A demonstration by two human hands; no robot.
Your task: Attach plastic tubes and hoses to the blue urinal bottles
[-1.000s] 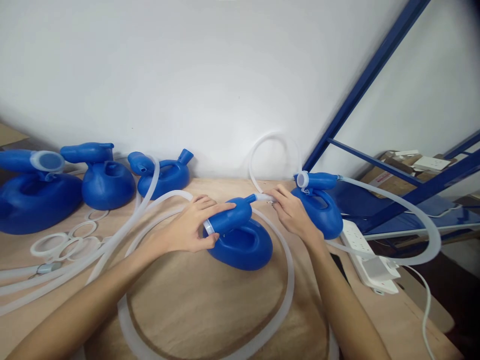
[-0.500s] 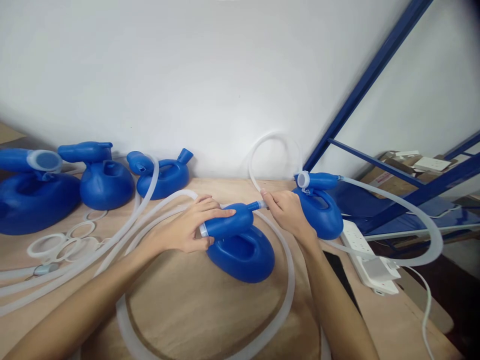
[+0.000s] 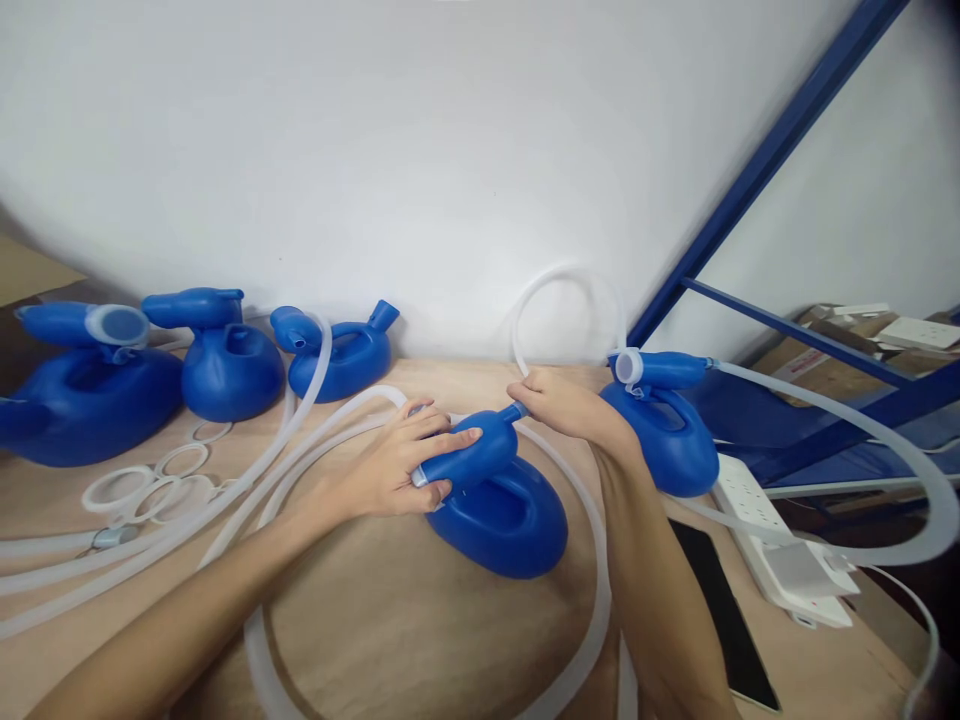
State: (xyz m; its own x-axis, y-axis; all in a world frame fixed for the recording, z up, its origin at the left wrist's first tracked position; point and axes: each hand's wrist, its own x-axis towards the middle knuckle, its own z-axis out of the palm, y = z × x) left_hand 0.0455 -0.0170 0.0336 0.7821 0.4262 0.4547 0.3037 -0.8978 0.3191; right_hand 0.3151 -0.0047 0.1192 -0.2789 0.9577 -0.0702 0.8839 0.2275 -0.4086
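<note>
A blue plastic urinal bottle (image 3: 502,530) with a looped handle stands on the table in front of me. My left hand (image 3: 401,460) is wrapped over the blue spout piece (image 3: 480,447) on its top, close to the pale rim. At the spout's narrow tip, my right hand (image 3: 566,405) is closed round the end of a clear white hose (image 3: 517,330). That hose rises in a loop behind my knuckles. My fingers hide how far the hose sits on the tip.
Several similar blue bottles (image 3: 232,370) stand at the left, near white rings (image 3: 184,460) and hoses (image 3: 300,385). At the right are another bottle with a hose (image 3: 675,440), a black phone (image 3: 727,610), a power strip (image 3: 750,500) and a blue metal frame (image 3: 772,170).
My right hand has turned over and come closer to the spout tip, covering the hose end that showed before. My left hand keeps its hold. The whole view has shifted slightly.
</note>
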